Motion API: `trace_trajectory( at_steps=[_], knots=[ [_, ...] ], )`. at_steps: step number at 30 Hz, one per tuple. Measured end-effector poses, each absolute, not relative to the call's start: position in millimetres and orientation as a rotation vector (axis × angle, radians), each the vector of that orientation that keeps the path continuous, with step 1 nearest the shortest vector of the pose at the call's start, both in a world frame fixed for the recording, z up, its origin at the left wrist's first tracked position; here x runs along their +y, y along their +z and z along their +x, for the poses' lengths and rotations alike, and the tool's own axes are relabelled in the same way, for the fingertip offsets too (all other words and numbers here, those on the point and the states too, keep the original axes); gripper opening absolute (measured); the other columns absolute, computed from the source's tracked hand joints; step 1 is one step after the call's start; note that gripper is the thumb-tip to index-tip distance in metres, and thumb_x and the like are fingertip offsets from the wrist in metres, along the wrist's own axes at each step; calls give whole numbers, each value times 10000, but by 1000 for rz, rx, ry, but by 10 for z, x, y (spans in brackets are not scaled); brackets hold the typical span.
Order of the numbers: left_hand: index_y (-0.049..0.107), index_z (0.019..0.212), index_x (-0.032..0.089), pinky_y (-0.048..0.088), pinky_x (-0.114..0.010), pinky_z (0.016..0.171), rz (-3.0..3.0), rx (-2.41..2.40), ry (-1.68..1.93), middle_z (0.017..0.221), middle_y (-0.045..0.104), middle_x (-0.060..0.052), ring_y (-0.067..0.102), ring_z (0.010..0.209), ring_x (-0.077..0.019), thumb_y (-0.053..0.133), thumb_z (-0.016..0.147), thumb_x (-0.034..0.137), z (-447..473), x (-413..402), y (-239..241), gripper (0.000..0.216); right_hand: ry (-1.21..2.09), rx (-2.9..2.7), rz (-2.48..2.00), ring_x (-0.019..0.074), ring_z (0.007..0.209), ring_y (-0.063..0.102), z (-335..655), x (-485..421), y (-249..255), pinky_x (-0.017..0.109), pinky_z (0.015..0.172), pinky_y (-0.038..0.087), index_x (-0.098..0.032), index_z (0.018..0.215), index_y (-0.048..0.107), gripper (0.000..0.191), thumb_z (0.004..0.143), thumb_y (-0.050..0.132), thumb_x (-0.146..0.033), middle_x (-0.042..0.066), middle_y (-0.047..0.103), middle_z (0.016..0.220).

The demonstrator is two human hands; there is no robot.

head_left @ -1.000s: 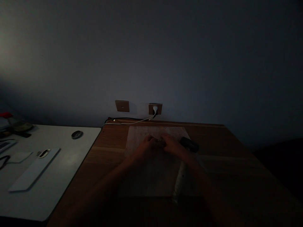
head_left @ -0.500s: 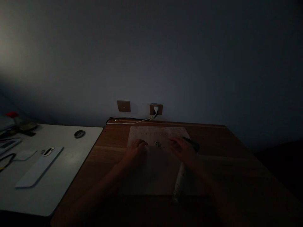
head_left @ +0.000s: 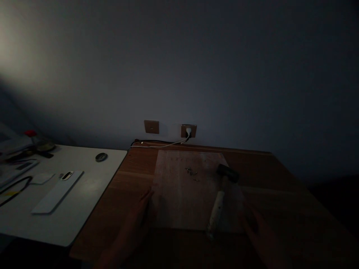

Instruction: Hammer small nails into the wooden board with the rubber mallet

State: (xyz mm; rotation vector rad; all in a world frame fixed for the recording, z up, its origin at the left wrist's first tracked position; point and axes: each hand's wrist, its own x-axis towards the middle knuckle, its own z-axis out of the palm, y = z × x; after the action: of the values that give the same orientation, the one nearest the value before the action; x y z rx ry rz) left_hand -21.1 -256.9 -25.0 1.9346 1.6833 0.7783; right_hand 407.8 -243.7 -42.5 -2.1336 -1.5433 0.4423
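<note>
The scene is very dark. A pale wooden board [head_left: 182, 201] lies on a brown wooden table [head_left: 280, 194]. A few small metal pieces, perhaps nails [head_left: 190, 172], lie on the far part of the board. A hammer [head_left: 220, 196] with a dark head and light handle rests along the board's right side. My left hand [head_left: 138, 216] lies at the board's near left edge with fingers stretched out. My right hand [head_left: 256, 228] sits at the board's near right corner, near the hammer handle; its fingers are lost in shadow.
A white desk [head_left: 84, 194] adjoins the table on the left, holding a flat white device [head_left: 56, 192], a small round object [head_left: 101, 157] and cables. On the wall behind are a switch plate [head_left: 151, 126] and a socket [head_left: 188, 131] with a white plug and cable.
Both hands left the small pieces at the far part of the board and drew back to its near corners. The small pieces and the hammer head are now uncovered. The view shifted slightly left.
</note>
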Motion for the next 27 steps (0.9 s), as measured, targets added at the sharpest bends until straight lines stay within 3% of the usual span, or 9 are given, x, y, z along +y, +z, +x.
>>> trace_trajectory(
  at_steps=[10,19,23,27],
  knots=[
    [555,1373,186,491,-493,1098,1563,1792,932,1390,619,-141,606,1268,-317,523,922,516,-289,-2513,-79,560,574,-1447,-1974,348,1167,654,3713,-2506,-285,540,1027,495,-213,1154,682,516,807,522,-560,139,698,1265],
    [584,1224,206,597,-407,862,1401,2131,974,1184,718,-115,704,1061,-313,562,806,627,-931,-2365,-36,594,591,-1562,-1724,323,1172,650,3003,-2478,-426,523,1028,515,-212,1080,730,385,837,554,-455,146,693,1233],
    [557,1241,226,587,-327,742,1338,2211,891,1098,746,-83,732,942,-275,527,846,635,-1126,-2436,102,569,623,-1700,-1643,325,1206,644,2854,-2465,-410,525,1048,513,-228,1062,753,324,860,589,-422,139,680,1298],
    [579,1232,205,578,-339,716,1425,2249,842,1072,746,-100,729,892,-281,502,856,636,-1221,-2473,144,577,698,-1770,-1565,300,1201,657,2831,-2423,-372,508,1053,519,-237,1130,736,336,898,574,-419,116,709,1279]
  ],
)
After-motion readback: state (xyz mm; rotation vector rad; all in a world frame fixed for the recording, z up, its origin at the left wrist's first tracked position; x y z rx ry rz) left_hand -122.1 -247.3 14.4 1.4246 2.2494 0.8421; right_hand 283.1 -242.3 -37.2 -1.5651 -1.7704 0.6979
